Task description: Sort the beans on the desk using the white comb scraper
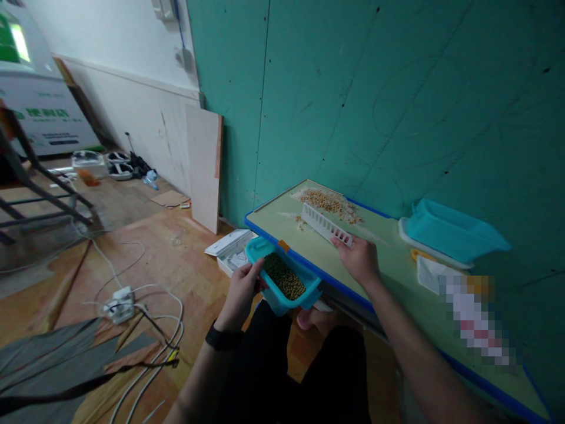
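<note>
The teal wall [397, 88] is used as a backstop: the green table [397, 265], edged in blue, is pushed flat against it, so nothing can roll off the far side. A wooden board [203, 165] is leaned on the wall's left end, out of the way on the floor. At the right of the table an upturned teal box [454, 232] is parked on a white tray, well apart from both hands. A teal container [282, 303] is held off the table, its long side touching the blue front edge and its open top about level with the surface; it is kept flat, probably so that the green beans [286, 277] in it stay put. It is gripped at its near left end by the left hand [241, 291], fingers wrapped beneath and thumb over the rim. A white slatted strip [326, 225] is stood on edge across the table, just beside a pile of pale grains [331, 203], like a fence between the pile and the front edge. Its near end is pinched by the right hand [359, 259], fingers curled over the top; the thumb cannot be seen.
</note>
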`<state>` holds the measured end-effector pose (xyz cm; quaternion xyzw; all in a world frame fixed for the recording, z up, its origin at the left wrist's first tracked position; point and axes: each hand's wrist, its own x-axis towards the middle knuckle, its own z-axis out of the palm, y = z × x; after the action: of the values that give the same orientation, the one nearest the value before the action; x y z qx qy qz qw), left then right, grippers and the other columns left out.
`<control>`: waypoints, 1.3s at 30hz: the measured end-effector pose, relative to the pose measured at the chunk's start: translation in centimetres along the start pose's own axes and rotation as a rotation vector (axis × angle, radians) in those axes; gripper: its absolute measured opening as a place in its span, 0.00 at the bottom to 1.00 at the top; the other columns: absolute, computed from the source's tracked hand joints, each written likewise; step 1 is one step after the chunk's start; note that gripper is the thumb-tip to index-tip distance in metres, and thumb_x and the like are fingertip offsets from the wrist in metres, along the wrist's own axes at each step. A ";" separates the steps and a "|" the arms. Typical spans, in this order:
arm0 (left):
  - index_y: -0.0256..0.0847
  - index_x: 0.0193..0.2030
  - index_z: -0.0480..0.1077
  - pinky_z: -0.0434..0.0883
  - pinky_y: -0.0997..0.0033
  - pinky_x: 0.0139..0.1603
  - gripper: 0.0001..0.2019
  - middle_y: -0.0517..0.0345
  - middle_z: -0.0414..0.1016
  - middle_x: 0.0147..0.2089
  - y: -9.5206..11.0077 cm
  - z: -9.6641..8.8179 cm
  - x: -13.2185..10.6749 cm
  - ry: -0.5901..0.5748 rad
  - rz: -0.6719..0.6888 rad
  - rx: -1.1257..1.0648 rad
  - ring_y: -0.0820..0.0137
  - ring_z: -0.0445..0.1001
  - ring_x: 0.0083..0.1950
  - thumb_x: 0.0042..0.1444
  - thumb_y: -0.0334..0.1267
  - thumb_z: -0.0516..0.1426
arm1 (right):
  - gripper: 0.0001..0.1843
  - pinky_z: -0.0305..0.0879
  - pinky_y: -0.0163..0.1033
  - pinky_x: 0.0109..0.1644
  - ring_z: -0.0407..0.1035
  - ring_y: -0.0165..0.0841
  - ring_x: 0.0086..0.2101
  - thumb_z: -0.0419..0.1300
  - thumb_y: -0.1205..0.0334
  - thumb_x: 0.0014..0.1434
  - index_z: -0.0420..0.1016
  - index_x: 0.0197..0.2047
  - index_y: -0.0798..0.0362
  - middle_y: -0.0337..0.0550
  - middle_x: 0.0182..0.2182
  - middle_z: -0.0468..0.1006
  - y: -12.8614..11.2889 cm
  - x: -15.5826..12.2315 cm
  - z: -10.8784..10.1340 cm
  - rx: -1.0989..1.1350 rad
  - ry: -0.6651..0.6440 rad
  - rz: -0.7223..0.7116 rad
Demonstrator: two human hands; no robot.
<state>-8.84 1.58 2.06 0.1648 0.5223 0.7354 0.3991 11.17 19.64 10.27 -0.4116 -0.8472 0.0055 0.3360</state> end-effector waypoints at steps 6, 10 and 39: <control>0.39 0.21 0.67 0.64 0.75 0.21 0.25 0.63 0.68 0.16 0.1 0.2 -0.1 0.017 -0.031 -0.020 0.75 0.66 0.18 0.40 0.58 0.70 | 0.16 0.69 0.38 0.34 0.80 0.42 0.32 0.59 0.52 0.62 0.84 0.40 0.52 0.53 0.33 0.85 -0.1 0.1 0.2 -0.029 -0.005 0.009; 0.39 0.20 0.66 0.64 0.75 0.21 0.25 0.63 0.67 0.16 0.2 0.2 -0.1 0.011 -0.035 -0.024 0.75 0.66 0.18 0.39 0.58 0.70 | 0.15 0.70 0.38 0.35 0.80 0.41 0.33 0.60 0.52 0.62 0.83 0.38 0.53 0.53 0.34 0.85 -0.1 0.4 0.4 0.027 -0.011 -0.001; 0.39 0.22 0.68 0.65 0.76 0.22 0.24 0.63 0.68 0.17 0.4 0.0 0.3 0.001 -0.015 -0.001 0.75 0.66 0.19 0.42 0.57 0.70 | 0.10 0.76 0.42 0.47 0.81 0.42 0.40 0.67 0.59 0.57 0.84 0.41 0.53 0.48 0.39 0.86 -0.3 2.7 2.4 0.397 -0.123 -0.054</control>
<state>-9.20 1.73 2.32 0.1605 0.5234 0.7326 0.4045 8.41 21.98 10.07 -0.3134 -0.8591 0.1882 0.3583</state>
